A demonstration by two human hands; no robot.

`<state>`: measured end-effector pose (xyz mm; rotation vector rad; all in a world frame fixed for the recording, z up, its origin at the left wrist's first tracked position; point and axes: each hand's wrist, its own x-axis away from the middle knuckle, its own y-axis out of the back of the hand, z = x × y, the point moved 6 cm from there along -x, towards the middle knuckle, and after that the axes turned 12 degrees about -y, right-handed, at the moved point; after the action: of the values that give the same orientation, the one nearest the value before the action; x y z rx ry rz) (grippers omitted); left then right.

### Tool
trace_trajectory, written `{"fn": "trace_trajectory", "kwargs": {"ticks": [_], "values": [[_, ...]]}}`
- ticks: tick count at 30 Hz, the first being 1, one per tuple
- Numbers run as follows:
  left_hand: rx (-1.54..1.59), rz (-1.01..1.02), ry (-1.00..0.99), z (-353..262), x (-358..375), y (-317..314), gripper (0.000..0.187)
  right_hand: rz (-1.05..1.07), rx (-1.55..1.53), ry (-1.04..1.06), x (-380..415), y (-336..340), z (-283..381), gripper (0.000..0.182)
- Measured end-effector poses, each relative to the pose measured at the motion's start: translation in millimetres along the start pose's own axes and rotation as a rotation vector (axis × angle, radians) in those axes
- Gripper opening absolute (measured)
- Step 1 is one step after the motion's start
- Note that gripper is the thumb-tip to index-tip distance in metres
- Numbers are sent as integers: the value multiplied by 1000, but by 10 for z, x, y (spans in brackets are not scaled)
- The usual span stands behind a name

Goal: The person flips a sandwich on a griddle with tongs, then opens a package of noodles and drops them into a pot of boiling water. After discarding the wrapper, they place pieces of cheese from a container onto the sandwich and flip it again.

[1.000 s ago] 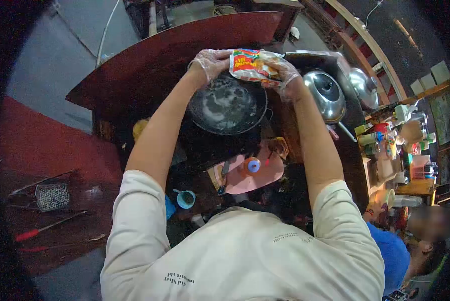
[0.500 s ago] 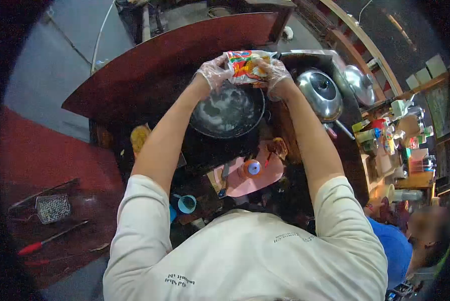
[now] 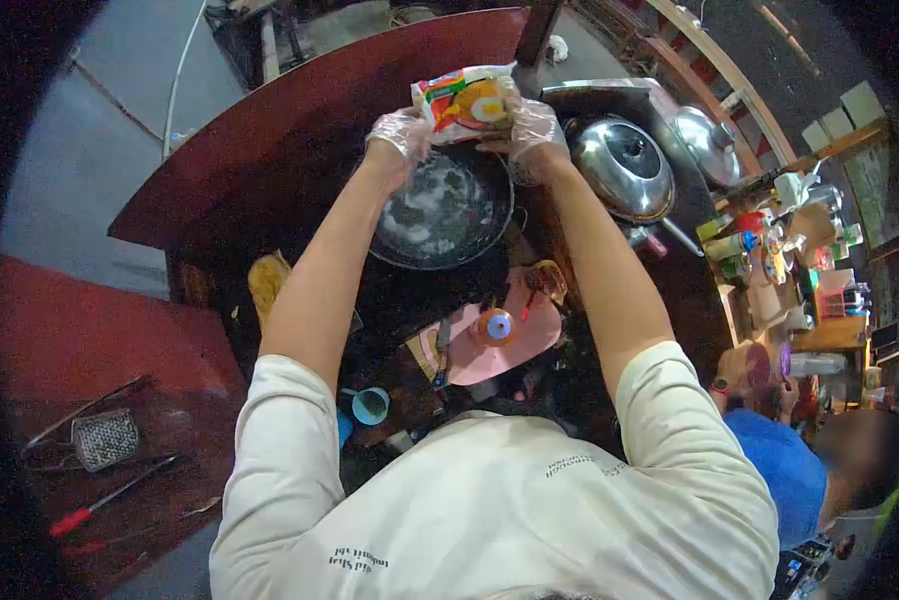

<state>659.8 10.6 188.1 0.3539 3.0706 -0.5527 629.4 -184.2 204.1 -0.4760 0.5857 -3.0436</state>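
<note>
A packet of instant noodles (image 3: pixel 466 103), white and red with a fried egg pictured on it, is held up between my two hands over the far rim of a dark pan (image 3: pixel 444 225). My left hand (image 3: pixel 401 135), in a clear plastic glove, grips the packet's left end. On its right end is my right hand (image 3: pixel 532 137), gloved the same way, fingers closed on the wrapper. Liquid with whitish foam or steam lies in the pan beneath my forearms.
To the right stand a domed metal lid (image 3: pixel 624 170) and another lidded pot (image 3: pixel 707 145). Nearer me, a pink cutting board (image 3: pixel 524 340) carries an orange bottle (image 3: pixel 495 327) and a knife (image 3: pixel 442 345). A light-blue cup (image 3: pixel 371 406) stands left of it. A person in blue (image 3: pixel 774 470) is at the right.
The packet now shows more of its egg picture, turned more towards me. My view has shifted slightly; both hands still hold the packet.
</note>
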Motion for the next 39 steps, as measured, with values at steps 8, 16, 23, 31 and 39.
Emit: {"fn": "trace_trajectory", "kwargs": {"ticks": [8,16,23,31,39], "values": [[-241,79,103,176,-95,212,34,-671,1870,685,60,186,168,19],[-105,28,106,299,-9,116,30,-777,1763,640,151,326,167,14],[-426,-140,-3,271,72,704,21,-737,1543,597,207,514,266,19],[-1567,-1,27,-7,90,335,41,-485,1943,781,284,-221,184,16],[-1527,298,-723,-629,253,-364,27,-273,1796,1003,448,-594,202,15]]}}
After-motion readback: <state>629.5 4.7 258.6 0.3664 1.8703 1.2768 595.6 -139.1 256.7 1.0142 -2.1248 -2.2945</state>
